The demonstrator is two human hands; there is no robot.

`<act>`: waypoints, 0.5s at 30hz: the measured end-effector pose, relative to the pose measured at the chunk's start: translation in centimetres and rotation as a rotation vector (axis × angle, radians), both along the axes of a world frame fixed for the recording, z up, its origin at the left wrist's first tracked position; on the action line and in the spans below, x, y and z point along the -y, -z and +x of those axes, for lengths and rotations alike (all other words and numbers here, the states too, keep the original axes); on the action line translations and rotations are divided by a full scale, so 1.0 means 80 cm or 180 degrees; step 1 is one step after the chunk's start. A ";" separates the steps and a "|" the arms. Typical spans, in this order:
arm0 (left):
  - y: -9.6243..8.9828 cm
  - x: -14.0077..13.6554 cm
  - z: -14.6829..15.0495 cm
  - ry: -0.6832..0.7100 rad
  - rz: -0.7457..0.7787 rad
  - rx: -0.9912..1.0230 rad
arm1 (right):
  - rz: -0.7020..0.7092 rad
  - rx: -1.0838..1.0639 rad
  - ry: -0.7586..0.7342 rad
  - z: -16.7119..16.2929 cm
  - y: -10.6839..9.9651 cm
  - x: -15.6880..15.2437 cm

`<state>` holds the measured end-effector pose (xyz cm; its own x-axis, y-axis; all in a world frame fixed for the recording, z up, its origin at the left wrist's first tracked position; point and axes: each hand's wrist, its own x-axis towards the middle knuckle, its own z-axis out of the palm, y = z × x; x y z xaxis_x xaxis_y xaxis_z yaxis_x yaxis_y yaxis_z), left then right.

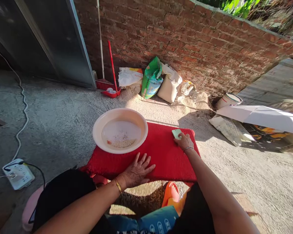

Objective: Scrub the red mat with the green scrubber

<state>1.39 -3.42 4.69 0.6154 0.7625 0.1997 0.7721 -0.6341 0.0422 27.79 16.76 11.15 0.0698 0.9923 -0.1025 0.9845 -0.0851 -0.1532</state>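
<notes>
A low stool-like table with a red cloth cover (pixel 161 152) stands in front of my knees. My left hand (pixel 138 170) lies palm down on its near edge, fingers spread, holding nothing. Near the far right corner, my right hand (pixel 185 142) has its fingers on a small flat pale-green rectangular thing (pixel 176 133) with rounded corners; its exact kind is unclear. On the left of the cloth sits a wide pale plastic basin (pixel 97 133), partly past the edge. Inside it are shallow liquid and a small reddish bit (pixel 109 142).
Red dustpans (pixel 112 92) and several sacks (pixel 151 79) stand along the brick wall (pixel 146 35). A power strip (pixel 19 174) with cords lies on the floor at left. To the right are a bucket (pixel 228 100) and a white board (pixel 261 115). An orange slipper (pixel 170 191) shows below the table.
</notes>
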 end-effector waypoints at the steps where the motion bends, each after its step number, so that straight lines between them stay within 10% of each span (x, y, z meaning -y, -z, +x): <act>1: 0.000 0.000 0.000 -0.0003 0.0003 -0.0010 | -0.0025 0.0039 0.0220 0.028 0.000 -0.003; 7: 0.004 0.002 -0.001 -0.0040 0.0060 -0.0012 | -0.0002 0.0052 0.1180 0.118 -0.006 -0.012; 15: 0.005 0.002 -0.002 -0.0041 0.0069 0.0027 | 0.0425 -0.0573 -0.0393 -0.081 -0.005 -0.015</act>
<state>1.20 -3.60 4.28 0.6037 0.7658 0.2216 0.7799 -0.6250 0.0352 21.31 17.95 11.56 -0.0602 0.9977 0.0303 0.9421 0.0668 -0.3287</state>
